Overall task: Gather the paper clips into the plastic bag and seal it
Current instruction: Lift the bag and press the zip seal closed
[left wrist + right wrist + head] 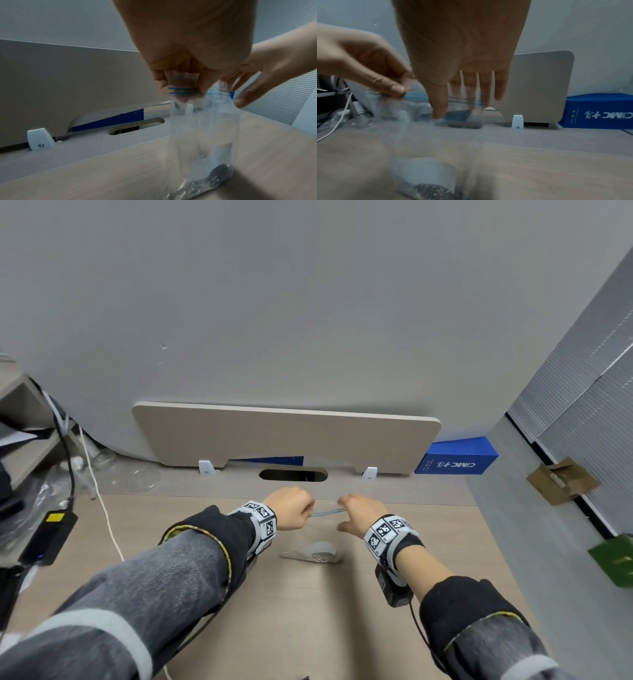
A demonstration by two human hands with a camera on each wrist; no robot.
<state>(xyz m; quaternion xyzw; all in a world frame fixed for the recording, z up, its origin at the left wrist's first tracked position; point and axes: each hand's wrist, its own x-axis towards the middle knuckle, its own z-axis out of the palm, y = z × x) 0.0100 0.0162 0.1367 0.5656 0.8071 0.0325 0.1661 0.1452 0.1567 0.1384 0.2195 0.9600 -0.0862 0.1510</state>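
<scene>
A clear plastic bag (323, 530) with a blue zip strip (325, 511) hangs upright between my hands, its bottom resting on the wooden desk (308, 611). A heap of paper clips (322, 557) lies inside at the bottom, seen in the wrist views as a dark clump of clips (216, 178) (429, 189). My left hand (310, 512) pinches the left end of the zip strip (181, 91). My right hand (342, 515) is at the strip's right end with straight fingers (481, 89) behind the bag. Its thumb (439, 108) is spread in front.
A beige divider panel (284, 440) stands at the desk's back above a cable slot (293, 475). A blue box (457, 457) sits at the back right. A black adapter (48, 539), a white cable (102, 508) and a glass dish (143, 479) lie left.
</scene>
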